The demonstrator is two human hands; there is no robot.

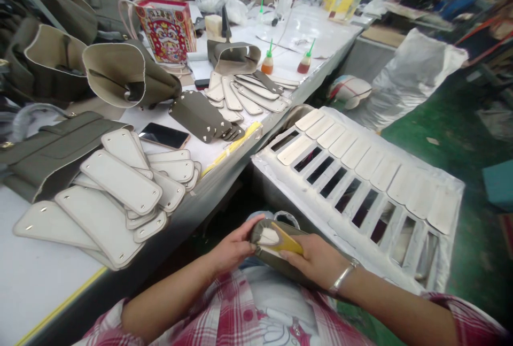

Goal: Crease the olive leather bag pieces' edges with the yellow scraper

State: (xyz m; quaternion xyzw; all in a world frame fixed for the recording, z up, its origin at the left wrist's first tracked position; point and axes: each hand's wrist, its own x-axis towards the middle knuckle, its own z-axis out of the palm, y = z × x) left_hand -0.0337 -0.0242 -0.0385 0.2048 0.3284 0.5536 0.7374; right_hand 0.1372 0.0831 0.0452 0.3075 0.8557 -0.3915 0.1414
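My left hand (232, 250) grips the left end of an olive leather piece (267, 236) with a pale inner face, held over my lap. My right hand (316, 260) is closed on the same piece from the right and presses a yellow flat tool (286, 240) against its pale face. A silver bangle sits on my right wrist. Both hands are low in the view, below the table edge.
Pale rounded panels (120, 180) with studs lie stacked on the white table (32, 276) at left, beside a black phone (164, 135), olive bag shells (128, 76) and two glue bottles (267, 61). A white slotted rack (360, 175) with panels stands at right.
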